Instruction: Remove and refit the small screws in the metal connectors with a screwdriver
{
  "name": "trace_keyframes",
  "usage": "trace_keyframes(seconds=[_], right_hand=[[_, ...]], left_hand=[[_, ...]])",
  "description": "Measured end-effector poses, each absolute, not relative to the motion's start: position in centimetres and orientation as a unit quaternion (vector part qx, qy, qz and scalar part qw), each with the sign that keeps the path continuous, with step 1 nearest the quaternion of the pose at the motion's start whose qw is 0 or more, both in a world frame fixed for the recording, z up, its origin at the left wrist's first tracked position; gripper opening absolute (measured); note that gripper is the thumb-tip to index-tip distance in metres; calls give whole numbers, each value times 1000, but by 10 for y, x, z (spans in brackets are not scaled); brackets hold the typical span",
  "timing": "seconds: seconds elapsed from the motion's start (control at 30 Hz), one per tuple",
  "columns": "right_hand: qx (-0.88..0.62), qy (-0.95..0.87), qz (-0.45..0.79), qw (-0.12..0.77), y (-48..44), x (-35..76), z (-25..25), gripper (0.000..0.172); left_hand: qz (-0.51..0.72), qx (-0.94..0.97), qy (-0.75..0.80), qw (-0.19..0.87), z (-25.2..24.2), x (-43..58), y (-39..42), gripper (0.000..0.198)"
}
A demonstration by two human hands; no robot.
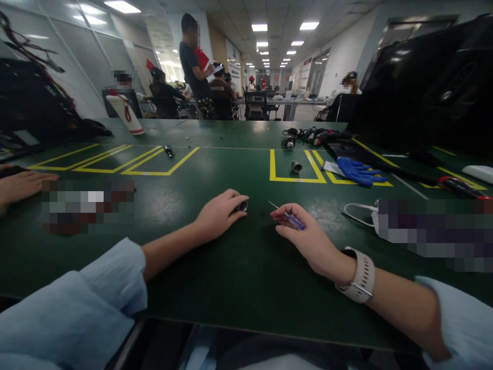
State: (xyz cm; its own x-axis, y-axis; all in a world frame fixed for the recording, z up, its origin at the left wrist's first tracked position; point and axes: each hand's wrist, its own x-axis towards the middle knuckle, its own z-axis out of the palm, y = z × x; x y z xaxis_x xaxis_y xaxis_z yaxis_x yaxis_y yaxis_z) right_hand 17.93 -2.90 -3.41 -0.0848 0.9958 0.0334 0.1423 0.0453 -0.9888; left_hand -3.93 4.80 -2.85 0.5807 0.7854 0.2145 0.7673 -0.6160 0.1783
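Near the middle of the green table, my left hand is closed around a small metal cylindrical part, whose round hollow end faces right. Most of that part is hidden by the fingers. To its right, my right hand grips a small screwdriver by its clear purple handle. The thin shaft points up and left, towards the left hand, and its tip touches nothing. Another metal cup-shaped part lies inside a yellow taped box beyond my right hand.
A metal fitting lies in the left taped boxes. Back right are a cluster of dark cables, a blue glove and a red-black tool handle. A white cup stands back left. Another person's hand rests at the left edge.
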Motion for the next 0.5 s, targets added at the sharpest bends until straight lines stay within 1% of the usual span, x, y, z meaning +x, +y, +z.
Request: trace_keyframes(seconds=[0.07, 0.17, 0.4, 0.5], right_hand=[[-502, -545, 482, 467, -31, 181, -36, 23], [-502, -540, 481, 474, -34, 182, -37, 26], [-520, -589, 447, 426, -41, 176, -28, 31], [-526, -604, 432, 414, -42, 175, -27, 32]], left_hand=[[120, 910, 394, 48, -26, -21, 29, 39], [97, 934, 342, 41, -20, -3, 13, 36], [37, 955, 292, -46, -5, 10, 4, 28], [19, 959, 274, -74, -1, 8, 4, 27]])
